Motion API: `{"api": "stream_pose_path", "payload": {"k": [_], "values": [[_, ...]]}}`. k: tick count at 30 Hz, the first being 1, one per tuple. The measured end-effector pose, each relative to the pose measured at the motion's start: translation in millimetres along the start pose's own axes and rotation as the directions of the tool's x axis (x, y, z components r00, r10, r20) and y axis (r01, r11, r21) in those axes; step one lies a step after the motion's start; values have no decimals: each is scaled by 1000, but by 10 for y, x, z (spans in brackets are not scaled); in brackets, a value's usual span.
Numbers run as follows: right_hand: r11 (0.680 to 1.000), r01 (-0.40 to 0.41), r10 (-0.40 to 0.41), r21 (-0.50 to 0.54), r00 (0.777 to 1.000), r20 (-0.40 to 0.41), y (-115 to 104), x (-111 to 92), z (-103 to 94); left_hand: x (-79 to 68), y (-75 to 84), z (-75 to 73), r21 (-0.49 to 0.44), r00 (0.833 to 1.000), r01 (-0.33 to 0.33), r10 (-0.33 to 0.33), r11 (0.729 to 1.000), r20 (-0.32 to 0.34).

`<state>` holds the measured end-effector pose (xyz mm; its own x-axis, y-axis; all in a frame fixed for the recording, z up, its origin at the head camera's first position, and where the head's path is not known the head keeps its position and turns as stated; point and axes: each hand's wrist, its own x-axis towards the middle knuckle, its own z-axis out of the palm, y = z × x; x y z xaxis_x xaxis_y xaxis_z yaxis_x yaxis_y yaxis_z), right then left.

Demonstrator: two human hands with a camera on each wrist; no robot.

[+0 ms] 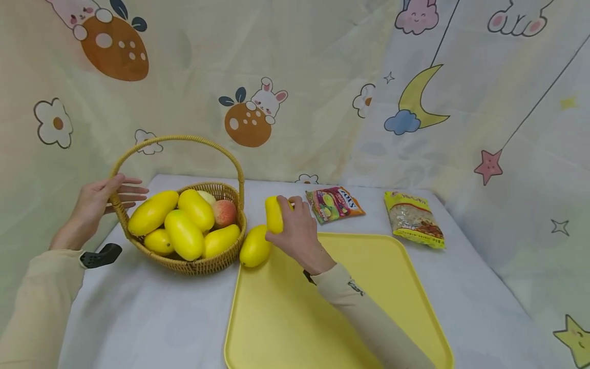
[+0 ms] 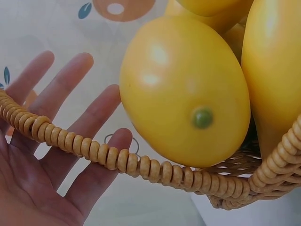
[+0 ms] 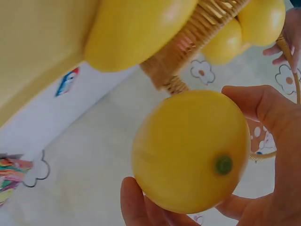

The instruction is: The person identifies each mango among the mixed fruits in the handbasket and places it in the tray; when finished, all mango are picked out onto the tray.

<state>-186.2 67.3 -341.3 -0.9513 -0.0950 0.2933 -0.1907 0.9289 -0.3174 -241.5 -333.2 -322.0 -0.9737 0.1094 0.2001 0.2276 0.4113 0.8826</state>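
Note:
My right hand [image 1: 298, 233] grips a yellow mango [image 1: 273, 215] above the far left part of the tray. In the right wrist view, thumb and fingers curl round this mango [image 3: 188, 150], its green stem spot showing. Just left of it, another mango [image 1: 255, 247] lies at the tray's left edge, beside the wicker basket [image 1: 198, 267]. Several mangoes [image 1: 184, 236], a peach [image 1: 225, 213] and a pale, partly hidden fruit [image 1: 207, 197] fill the basket. At its left side my left hand [image 1: 92, 202] has its fingers spread straight, against the basket's handle [image 2: 94, 151].
A yellow tray [image 1: 322, 307] lies on the white table [image 1: 152, 307]. Behind it is a purple-red candy packet [image 1: 335, 204]; a yellow-and-clear food packet [image 1: 413, 219] lies to the right. The arched handle stands high over the basket. A printed cloth [image 1: 304, 77] hangs behind.

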Motion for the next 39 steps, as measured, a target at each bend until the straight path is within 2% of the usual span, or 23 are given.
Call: {"api": "stream_pose_path", "payload": {"k": [6, 11, 20, 29, 39], "values": [[997, -77, 77, -5, 997, 29, 299, -110, 2, 30, 37, 11, -15, 1000, -10, 10, 1000, 4], [993, -116, 117, -19, 992, 53, 416, -142, 42, 16, 49, 11, -22, 1000, -17, 17, 1000, 0], [995, -94, 97, -33, 985, 139, 342, -190, 259, -5, 79, 21, -23, 1000, -28, 28, 999, -13], [994, -104, 109, -37, 979, 172, 293, -224, 442, -10, 66, 28, -5, 1000, -22, 22, 1000, 3], [988, -116, 134, -102, 974, 183, 267, -208, 512, -5, 71, 16, -6, 1000, -16, 16, 1000, 15]]}}
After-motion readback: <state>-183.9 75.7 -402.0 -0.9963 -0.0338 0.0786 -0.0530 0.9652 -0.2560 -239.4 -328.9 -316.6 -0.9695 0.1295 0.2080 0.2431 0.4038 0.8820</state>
